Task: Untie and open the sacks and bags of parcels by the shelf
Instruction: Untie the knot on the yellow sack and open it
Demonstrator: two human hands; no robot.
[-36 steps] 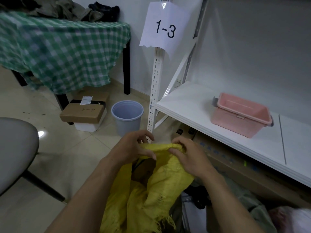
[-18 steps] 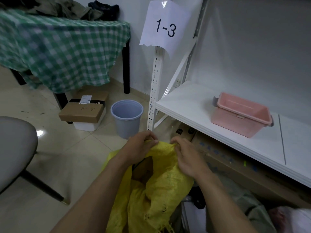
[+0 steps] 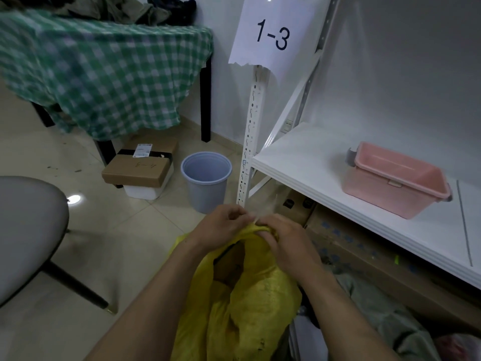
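A yellow woven sack (image 3: 250,303) stands on the floor in front of me, beside the white shelf (image 3: 307,162). Its mouth gapes at the left and a brown parcel (image 3: 229,264) shows inside. My left hand (image 3: 221,225) and my right hand (image 3: 283,238) meet at the sack's top edge, fingers pinched on the bunched fabric. A thin pale string or strip sticks up between the fingertips. A grey-green bag (image 3: 385,316) lies to the right, under the shelf.
A blue-grey bucket (image 3: 205,178) stands by the shelf post. Stacked cardboard boxes (image 3: 140,170) sit under a table with a green checked cloth (image 3: 104,74). A pink tub (image 3: 395,178) rests on the shelf. A grey chair (image 3: 28,230) is at the left. A large carton (image 3: 364,256) lies under the shelf.
Both hands have moved closer together and slightly up, from gripping the sack's rim apart to pinching the bunched top edge at one spot.
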